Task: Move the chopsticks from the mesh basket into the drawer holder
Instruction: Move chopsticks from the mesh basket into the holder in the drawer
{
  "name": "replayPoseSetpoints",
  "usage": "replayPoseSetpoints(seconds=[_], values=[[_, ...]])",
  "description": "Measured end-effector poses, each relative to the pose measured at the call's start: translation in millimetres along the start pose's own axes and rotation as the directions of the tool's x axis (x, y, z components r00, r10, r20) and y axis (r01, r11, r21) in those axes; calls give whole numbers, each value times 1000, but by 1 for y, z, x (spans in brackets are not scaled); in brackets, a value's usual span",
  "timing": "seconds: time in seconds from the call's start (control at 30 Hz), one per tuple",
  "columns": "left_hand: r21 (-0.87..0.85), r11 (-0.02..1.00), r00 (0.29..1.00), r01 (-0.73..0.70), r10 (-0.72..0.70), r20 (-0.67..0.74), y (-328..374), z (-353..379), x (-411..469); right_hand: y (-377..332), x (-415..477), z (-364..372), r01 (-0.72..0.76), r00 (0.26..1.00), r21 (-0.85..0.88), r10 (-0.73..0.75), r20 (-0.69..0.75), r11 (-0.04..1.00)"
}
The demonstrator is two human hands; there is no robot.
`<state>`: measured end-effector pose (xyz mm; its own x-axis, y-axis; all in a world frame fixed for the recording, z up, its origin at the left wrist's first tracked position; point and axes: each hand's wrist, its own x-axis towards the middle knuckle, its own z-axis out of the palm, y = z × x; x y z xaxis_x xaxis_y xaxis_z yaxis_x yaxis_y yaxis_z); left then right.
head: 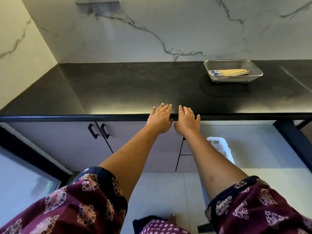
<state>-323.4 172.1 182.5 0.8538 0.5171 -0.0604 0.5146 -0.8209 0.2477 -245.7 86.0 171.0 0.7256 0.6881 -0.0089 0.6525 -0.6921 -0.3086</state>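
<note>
Wooden chopsticks (229, 72) lie in the mesh basket (233, 70), well right of both flat, empty hands: left (159, 119), right (186, 121).

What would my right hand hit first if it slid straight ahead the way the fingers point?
Probably nothing before the marble backsplash. The right hand points across bare black countertop; the mesh basket lies off to its right.
</note>
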Motion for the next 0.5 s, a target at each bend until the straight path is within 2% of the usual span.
replayPoseSetpoints(seconds=[0.2,0.3,0.5], values=[[-38,995,995,-94,95,7,27,-13,80,32,65,-16,-117,988,82,124,-96,990],[-87,989,991,-121,125,45,49,-21,123,56,96,-30,-184,976,119,195,-92,976],[-177,967,979,-185,197,52,90,-26,196,96,144,-55,-263,937,289,315,-151,921]])
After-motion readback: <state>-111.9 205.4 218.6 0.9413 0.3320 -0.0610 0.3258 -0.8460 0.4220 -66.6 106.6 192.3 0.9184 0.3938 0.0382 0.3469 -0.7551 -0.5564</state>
